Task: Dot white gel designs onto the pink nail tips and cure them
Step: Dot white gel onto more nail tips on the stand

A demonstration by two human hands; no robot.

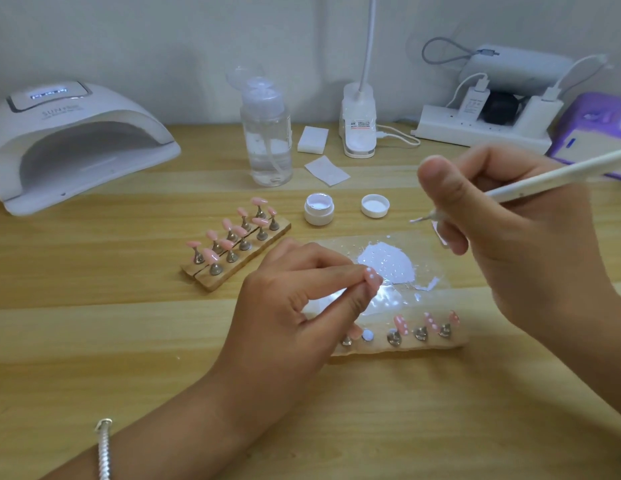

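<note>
A pink nail tip point(373, 279) with white dots on it is pinched between the thumb and forefinger of the left hand point(295, 306). It is held just above the near edge of a clear film point(430, 258), right beside the puddle of white gel point(388, 263) spread on that film. The right hand point(510, 244) is raised to the right, well apart from the tip. It grips a white dotting pen point(562, 174) whose fine point aims left over the film without touching the nail. Just in front of the left thumb lies a wooden stand point(402, 349) with three more dotted pink tips on metal holders. A second stand point(238, 252) of plain pink tips sits behind the left hand. Beyond the film are the open gel jar point(318, 211) and its lid point(375, 205), both on the wooden table point(129, 323). A white curing lamp point(73, 143) stands at the far left.
</note>
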